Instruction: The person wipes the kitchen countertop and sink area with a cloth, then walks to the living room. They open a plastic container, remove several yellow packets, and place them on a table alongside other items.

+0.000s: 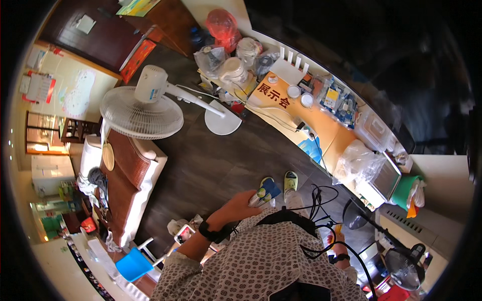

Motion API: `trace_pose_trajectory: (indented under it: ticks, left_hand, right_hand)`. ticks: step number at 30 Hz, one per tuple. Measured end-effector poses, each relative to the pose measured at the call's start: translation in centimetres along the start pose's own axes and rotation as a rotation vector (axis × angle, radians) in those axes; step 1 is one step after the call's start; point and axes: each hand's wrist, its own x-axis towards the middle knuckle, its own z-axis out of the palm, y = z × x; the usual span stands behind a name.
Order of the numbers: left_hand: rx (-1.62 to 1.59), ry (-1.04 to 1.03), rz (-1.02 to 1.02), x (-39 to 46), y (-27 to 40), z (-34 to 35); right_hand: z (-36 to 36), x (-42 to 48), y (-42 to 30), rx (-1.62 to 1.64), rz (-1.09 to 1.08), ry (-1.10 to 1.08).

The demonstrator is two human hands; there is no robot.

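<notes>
My left hand (243, 205), with a black band on its wrist, holds a small blue, green and white packet (266, 192) in front of my body, above the dark floor. Low on the right side, partly behind black cables (320, 205), my right hand (336, 239) is closed around a yellow object (338, 230) whose kind I cannot tell. Both feet show below me in yellow-green slippers (290, 181).
A white standing fan (141, 113) is ahead to the left, beside a brown sofa (120, 177). Along the right runs a long cabinet (278, 122) bearing bags, jars and plastic boxes. A blue stool (133, 264) stands at lower left, a black fan (404, 267) at lower right.
</notes>
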Motion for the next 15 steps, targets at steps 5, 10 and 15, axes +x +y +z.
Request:
trace_pose_trajectory:
  ticks: [5, 10, 15]
  left_hand:
    - [-0.048, 0.141, -0.046, -4.0, -1.6, 1.0]
    - [-0.149, 0.274, -0.192, -7.9, -2.7, 4.0]
    - [-0.279, 0.360, -0.336, -10.7, -5.2, 7.8]
  right_hand:
    - [2.5, 1.6, -11.6, -0.265, -0.240, -0.080]
    - [5.4, 4.8, -18.9, -0.327, -0.238, -0.164]
    - [7.3, 7.9, -21.3, -0.507, -0.159, -0.294]
